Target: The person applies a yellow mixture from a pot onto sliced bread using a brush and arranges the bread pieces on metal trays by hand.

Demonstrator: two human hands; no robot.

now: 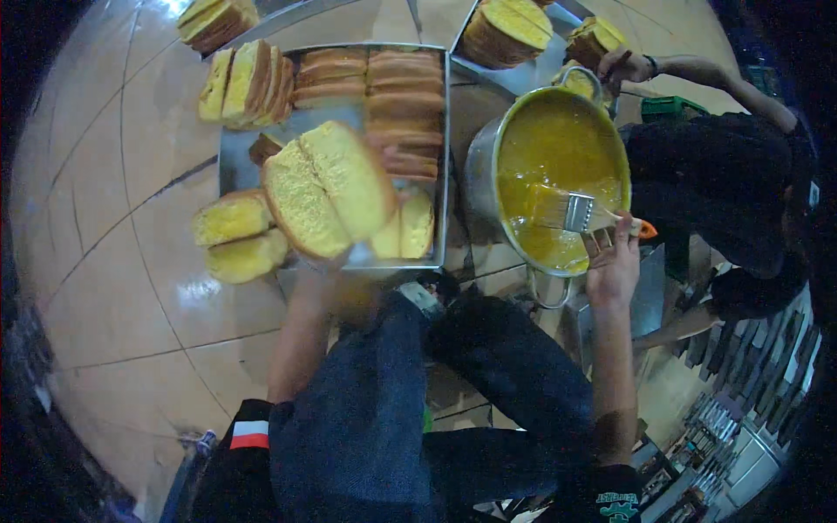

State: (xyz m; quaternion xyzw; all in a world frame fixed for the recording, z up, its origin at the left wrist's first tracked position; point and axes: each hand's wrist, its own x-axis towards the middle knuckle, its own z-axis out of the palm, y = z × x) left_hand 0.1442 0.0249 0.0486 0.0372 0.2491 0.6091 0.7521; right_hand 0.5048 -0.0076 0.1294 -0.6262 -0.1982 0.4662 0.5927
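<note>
My left hand [322,273], blurred and mostly hidden, holds up a split piece of bread [330,189] with its yellow cut face towards me. Below that bread is a rectangular metal tray [446,216] with rows of browned bread slices [404,98]. In my right hand [613,268] is a flat paintbrush [579,212] with a metal ferrule and an orange handle tip. Its bristles are in the glossy yellow liquid [556,144] of a large two-handled metal pot [482,163].
More bread slices [245,85] lean at the tray's left, with other pieces [239,235] lower down. A second tray [503,77] holding bread stands beyond the pot on the tiled floor [124,216]. At right, another person's hand [624,65] is beside bread. Stacked metal pieces [752,353] lie lower right.
</note>
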